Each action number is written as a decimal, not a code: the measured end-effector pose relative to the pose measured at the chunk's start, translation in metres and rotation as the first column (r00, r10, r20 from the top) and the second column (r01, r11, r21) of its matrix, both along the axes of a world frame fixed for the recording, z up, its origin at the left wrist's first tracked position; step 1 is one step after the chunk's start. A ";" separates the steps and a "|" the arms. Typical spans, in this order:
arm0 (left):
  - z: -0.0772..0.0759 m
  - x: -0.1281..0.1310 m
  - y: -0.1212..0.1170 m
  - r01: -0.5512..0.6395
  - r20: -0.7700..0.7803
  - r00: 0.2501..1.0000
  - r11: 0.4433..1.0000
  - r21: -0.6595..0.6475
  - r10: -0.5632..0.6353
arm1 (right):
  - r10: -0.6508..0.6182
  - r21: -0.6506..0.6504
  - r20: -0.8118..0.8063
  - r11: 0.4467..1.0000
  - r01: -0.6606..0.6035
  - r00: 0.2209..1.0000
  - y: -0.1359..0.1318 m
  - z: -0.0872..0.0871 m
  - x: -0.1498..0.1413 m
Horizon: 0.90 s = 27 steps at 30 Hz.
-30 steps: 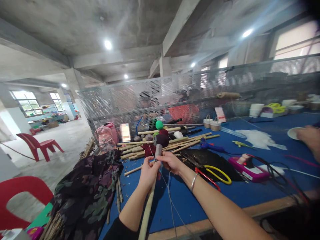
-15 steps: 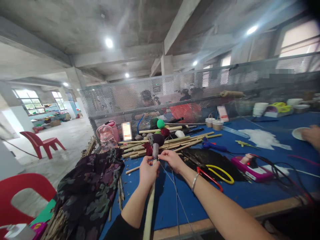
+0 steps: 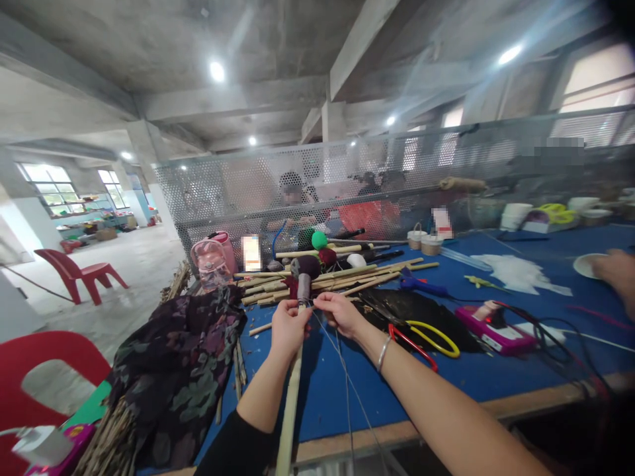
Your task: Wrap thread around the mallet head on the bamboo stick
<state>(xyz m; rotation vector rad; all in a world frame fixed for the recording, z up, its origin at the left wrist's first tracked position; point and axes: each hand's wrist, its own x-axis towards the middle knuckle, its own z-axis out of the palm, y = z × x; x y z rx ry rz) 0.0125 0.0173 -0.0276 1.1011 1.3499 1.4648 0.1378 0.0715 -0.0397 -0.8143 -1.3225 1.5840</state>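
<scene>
My left hand (image 3: 289, 327) is closed around a pale wooden stick (image 3: 291, 390), just below its grey wrapped top (image 3: 304, 287). A dark, rounded bundle (image 3: 308, 266) sits at the upper end of that stick. Close on the right, my right hand (image 3: 338, 313) has thumb and finger pinched on a thin grey string (image 3: 325, 328) beside the stick. Strands of it hang down over the table's front edge. The fingertips of both hands nearly meet, so the spot where the string joins the stick is partly hidden.
Several wooden sticks (image 3: 381, 272) lie behind my hands. Yellow-and-red-handled scissors (image 3: 431, 337) rest right, near a blue glue gun (image 3: 421, 285) and a purple power strip (image 3: 496, 330). Camouflage cloth (image 3: 173, 377) covers the left side. Another person's hand (image 3: 615, 274) touches a white dish.
The view has shifted slightly, with the stick and both hands appearing a little higher and further left. My fingertips have moved slightly at the string; both grips stay closed.
</scene>
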 end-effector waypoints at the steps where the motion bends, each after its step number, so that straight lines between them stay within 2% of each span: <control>1: 0.001 0.001 -0.001 0.005 0.016 1.000 1.000 -0.001 -0.005 | 0.014 -0.007 -0.004 1.000 -0.014 1.000 0.000 0.000 0.000; 6: 0.002 0.005 -0.003 0.088 0.118 0.989 0.996 -0.012 -0.086 | 0.072 -0.022 -0.050 0.997 -0.073 0.996 0.002 0.000 0.002; 9: 0.001 0.006 -0.001 0.153 0.192 0.970 0.988 -0.001 -0.150 | 0.192 -0.009 -0.114 0.981 -0.194 0.975 0.003 0.002 0.007; 12: 0.000 0.006 -0.002 0.236 0.258 0.939 0.972 -0.002 -0.227 | 0.302 -0.065 -0.133 0.948 -0.312 0.944 0.003 0.002 0.010; 15: -0.001 0.007 -0.004 0.300 0.290 0.919 0.951 -0.071 -0.268 | 0.277 -0.092 -0.130 0.953 -0.290 0.952 0.004 0.000 0.010; 17: -0.002 0.009 -0.007 0.270 0.235 0.941 0.959 -0.087 -0.244 | 0.236 -0.073 -0.114 0.967 -0.245 0.965 0.004 -0.001 0.009; 21: -0.006 0.011 -0.010 0.054 0.025 0.998 0.998 0.044 -0.055 | 0.198 -0.044 -0.058 0.979 -0.201 0.978 0.003 -0.003 0.007; 24: -0.007 0.010 -0.009 0.035 -0.041 0.999 0.999 0.030 -0.033 | 0.204 -0.032 -0.037 0.978 -0.206 0.978 0.002 -0.003 0.006; 27: -0.004 0.008 -0.008 0.036 0.005 0.999 0.999 0.032 -0.036 | 0.247 -0.006 -0.056 0.969 -0.248 0.967 0.001 -0.003 0.004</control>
